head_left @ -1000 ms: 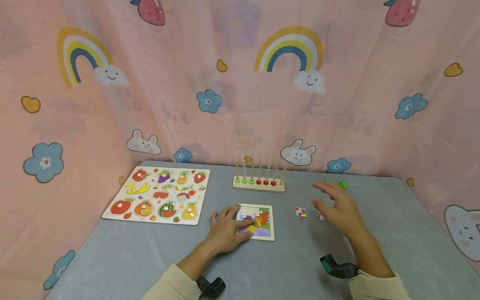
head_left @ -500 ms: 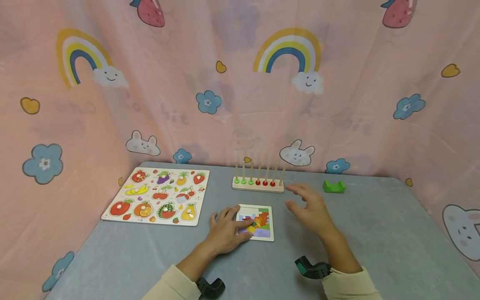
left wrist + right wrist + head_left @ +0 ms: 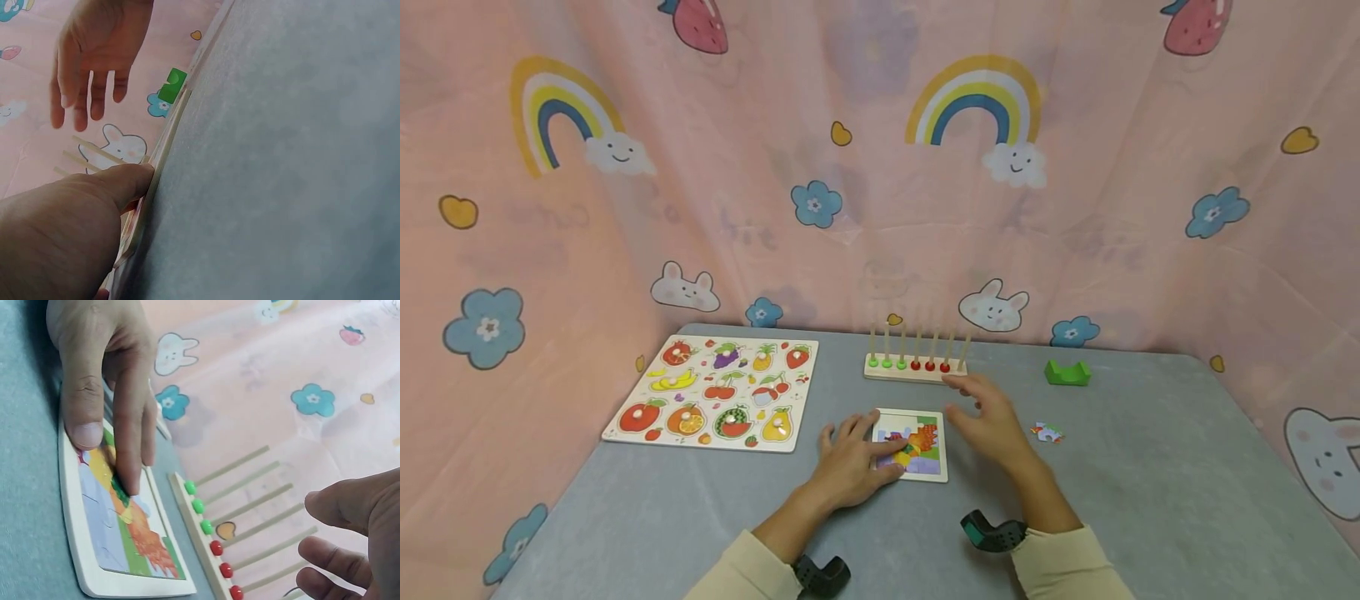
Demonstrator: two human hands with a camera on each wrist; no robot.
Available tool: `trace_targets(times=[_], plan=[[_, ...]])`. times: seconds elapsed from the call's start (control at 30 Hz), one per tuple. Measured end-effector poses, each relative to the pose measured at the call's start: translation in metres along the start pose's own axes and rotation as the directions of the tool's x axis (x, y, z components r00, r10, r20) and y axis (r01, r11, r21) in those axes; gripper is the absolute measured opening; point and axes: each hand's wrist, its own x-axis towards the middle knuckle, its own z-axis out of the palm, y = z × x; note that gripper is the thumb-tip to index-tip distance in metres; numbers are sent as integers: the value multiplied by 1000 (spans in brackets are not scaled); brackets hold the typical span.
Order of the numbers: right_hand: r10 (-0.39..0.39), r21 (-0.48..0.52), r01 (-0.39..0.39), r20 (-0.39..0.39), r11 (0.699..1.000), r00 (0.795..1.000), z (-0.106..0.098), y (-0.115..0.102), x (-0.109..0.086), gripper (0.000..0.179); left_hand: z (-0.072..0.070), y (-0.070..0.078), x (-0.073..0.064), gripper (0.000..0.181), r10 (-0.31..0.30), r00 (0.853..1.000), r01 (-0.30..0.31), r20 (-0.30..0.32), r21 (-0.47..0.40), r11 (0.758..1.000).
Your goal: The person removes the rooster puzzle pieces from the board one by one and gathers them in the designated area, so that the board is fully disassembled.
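My left hand (image 3: 857, 462) rests on a small jigsaw tray (image 3: 945, 454) with a cream rim, fingers spread. In the right wrist view, its thumb and a straight finger touch the fitted pieces (image 3: 112, 512). Part of the tray's upper area shows as bare cream board. To the right of the tray hovers my right hand (image 3: 992, 427), thumb and fingers apart; nothing shows between them in the right wrist view. A loose puzzle piece (image 3: 1047, 432) lies on the table right of that hand.
A wooden bead rack (image 3: 917, 375) with upright pegs and green and red beads stands behind the tray. At left lies a fruit peg-puzzle board (image 3: 700, 408). A green notched block (image 3: 1067, 373) sits at the back right. A pink printed curtain (image 3: 880, 208) hangs behind the table.
My right hand has moved left from over the loose pieces to near the tray. One of the two pieces seen earlier is now out of sight. My left hand has stayed put.
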Motion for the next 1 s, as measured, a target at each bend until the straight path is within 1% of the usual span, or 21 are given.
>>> trace_targets(times=[0.37,0.5,0.67,0.87,1.0], plan=[[35,74,-37,26,997,999,23,11,4,37,1,-1,1,40,4,1000,-4,-8,12,1000],[39,81,-42,38,996,999,31,20,2,37,1,-2,0,40,3,1000,-3,-3,9,1000],[40,76,-45,65,996,997,36,29,-2,39,1,-2,1,40,5,1000,-5,1,9,1000],[72,12,-74,121,997,990,38,32,-4,37,1,-1,1,40,3,1000,-4,2,16,1000],[101,-78,-90,151,993,983,40,30,-5,32,1,-1,0,40,1,1000,-1,-2,20,1000]])
